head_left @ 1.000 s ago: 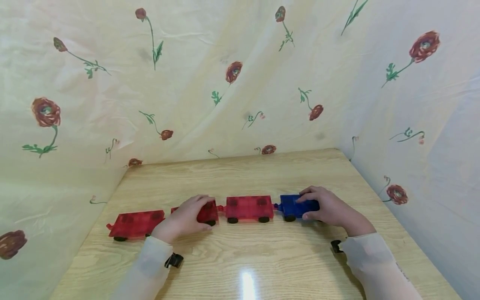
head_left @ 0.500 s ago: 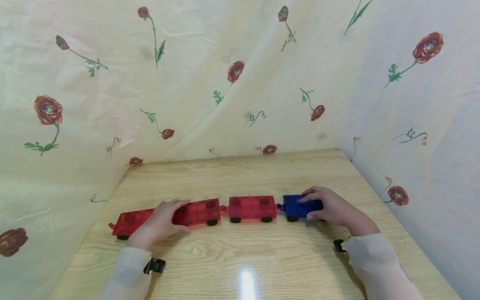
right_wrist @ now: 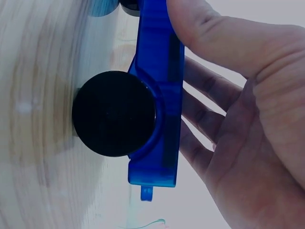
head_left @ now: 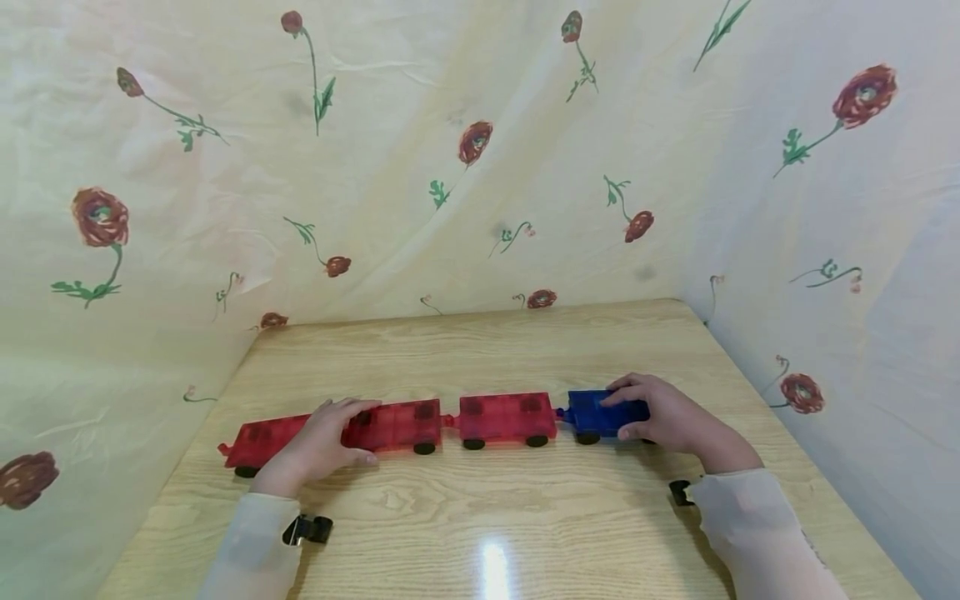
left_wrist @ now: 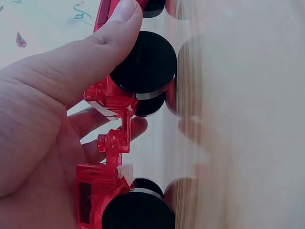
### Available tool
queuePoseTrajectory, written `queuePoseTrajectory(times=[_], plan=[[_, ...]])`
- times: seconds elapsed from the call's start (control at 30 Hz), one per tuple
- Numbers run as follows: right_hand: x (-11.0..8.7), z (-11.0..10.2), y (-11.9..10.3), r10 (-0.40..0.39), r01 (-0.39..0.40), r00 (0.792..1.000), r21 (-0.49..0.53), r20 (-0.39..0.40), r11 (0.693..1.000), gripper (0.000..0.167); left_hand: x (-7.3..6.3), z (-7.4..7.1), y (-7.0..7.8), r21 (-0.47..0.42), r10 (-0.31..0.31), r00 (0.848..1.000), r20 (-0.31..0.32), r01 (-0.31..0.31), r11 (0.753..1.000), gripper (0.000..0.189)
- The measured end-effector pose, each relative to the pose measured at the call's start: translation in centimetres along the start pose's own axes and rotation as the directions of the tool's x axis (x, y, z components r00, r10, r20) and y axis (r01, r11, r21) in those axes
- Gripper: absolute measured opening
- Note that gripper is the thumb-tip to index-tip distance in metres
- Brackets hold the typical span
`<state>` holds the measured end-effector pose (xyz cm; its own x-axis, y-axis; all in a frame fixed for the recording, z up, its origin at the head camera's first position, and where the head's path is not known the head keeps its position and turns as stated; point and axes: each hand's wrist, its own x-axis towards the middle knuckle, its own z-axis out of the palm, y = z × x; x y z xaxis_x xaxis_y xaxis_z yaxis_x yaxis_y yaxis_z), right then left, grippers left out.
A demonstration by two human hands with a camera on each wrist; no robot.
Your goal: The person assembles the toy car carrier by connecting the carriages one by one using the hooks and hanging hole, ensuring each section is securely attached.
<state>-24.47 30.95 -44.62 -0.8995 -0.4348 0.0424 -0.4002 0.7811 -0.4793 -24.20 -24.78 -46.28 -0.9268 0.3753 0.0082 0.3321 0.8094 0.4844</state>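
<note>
Three red see-through toy train cars and a blue one stand in a row on black wheels in the head view. My left hand (head_left: 315, 446) grips the rear end of the second red car (head_left: 401, 423), thumb on its near side by a wheel. Close behind it stands the leftmost red car (head_left: 262, 442), partly hidden by that hand. Between these two, the left wrist view shows a red hook-and-peg coupling (left_wrist: 114, 143). The third red car (head_left: 506, 417) is linked to the blue car (head_left: 588, 408). My right hand (head_left: 671, 421) holds the blue car between thumb and fingers.
The row stands across the middle of a light wood table (head_left: 480, 508). A flowered cloth (head_left: 390, 208) hangs behind the table and along its sides. Black clips (head_left: 307, 530) sit at both wrists.
My left hand has moved left along the second red car, from its middle to its rear end by the leftmost car. My right hand has stayed on the blue car.
</note>
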Motion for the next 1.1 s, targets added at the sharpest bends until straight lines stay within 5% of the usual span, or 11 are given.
queuePoseTrajectory(times=[0.67,0.93,1.1], plan=[[-0.2,-0.2,-0.2,0.025,-0.024,1.0,-0.015,0.013,1.0,0.044,0.4,0.3,0.4,-0.006,-0.025,1.0,0.004,0.025,1.0,0.092],[0.3,-1.7,-1.0,0.031,-0.031,0.998,-0.011,-0.055,0.999,0.042,0.6,-1.8,1.1,-0.022,-0.012,1.0,0.013,0.012,1.0,0.09],[1.5,-3.4,-1.6,-0.001,-0.006,0.988,-0.046,-0.155,0.999,0.046,1.4,-3.9,1.5,0.041,0.06,0.992,-0.107,-0.056,0.998,0.081]])
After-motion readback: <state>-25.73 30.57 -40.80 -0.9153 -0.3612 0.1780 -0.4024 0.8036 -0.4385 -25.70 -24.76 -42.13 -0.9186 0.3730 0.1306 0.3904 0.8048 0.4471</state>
